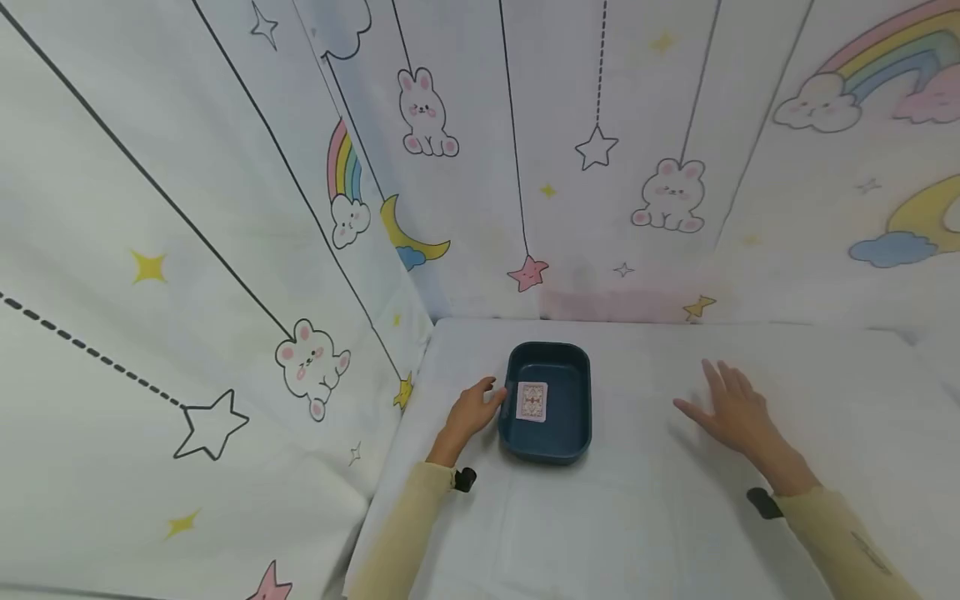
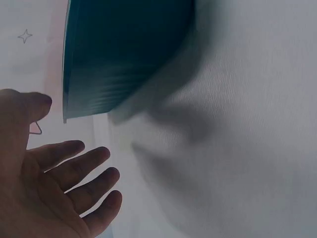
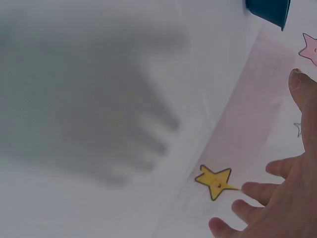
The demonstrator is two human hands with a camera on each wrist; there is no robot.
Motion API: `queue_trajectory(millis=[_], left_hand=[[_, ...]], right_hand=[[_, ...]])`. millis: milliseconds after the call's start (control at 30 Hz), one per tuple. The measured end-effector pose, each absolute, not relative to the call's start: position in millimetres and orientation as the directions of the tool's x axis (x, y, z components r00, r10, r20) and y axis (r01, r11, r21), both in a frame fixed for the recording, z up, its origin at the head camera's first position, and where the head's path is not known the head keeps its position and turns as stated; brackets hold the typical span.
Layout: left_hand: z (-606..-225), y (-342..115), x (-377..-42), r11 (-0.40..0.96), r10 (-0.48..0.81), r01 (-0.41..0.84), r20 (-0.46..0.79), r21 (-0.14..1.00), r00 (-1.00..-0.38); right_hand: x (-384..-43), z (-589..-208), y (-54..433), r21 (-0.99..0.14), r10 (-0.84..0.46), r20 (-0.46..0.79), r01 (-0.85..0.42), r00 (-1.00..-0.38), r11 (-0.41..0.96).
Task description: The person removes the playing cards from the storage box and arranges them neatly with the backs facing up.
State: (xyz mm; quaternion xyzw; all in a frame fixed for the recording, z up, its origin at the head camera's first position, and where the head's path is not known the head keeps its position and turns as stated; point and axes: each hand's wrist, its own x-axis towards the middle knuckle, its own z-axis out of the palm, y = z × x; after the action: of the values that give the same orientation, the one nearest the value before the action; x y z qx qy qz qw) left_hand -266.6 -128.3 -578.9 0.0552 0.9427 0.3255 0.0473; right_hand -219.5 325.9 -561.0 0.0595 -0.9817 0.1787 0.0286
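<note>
A dark teal rectangular tray (image 1: 566,442) with raised walls stands on the white table. Inside it, toward its left wall, lies a playing card (image 1: 532,402) with a red and white patterned back facing up. My left hand (image 1: 472,412) is at the tray's left side, its fingers relaxed and apart, holding nothing; the left wrist view shows the tray's outer wall (image 2: 124,64) just beyond the thumb and fingers. Well to the right of the tray, my right hand (image 1: 731,412) hovers over the table with fingers spread and nothing in it, its shadow falling on the cloth.
White cloth covers the table (image 1: 630,533). Behind it and on the left hang pale curtains (image 1: 480,208) printed with rabbits, stars, moons and rainbows. Both forearms wear light yellow sleeves (image 1: 408,517), with a small black device (image 1: 465,479) at the left wrist.
</note>
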Motion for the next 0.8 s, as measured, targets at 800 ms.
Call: queue_trajectory(millis=[800], left_hand=[[-592,-120,-272,0.526,0.059,-0.044,-0.088,0.849,-0.994]], right_hand=[[-299,-515,162,-0.376,-0.299,0.064,-0.301,-0.952,0.876]])
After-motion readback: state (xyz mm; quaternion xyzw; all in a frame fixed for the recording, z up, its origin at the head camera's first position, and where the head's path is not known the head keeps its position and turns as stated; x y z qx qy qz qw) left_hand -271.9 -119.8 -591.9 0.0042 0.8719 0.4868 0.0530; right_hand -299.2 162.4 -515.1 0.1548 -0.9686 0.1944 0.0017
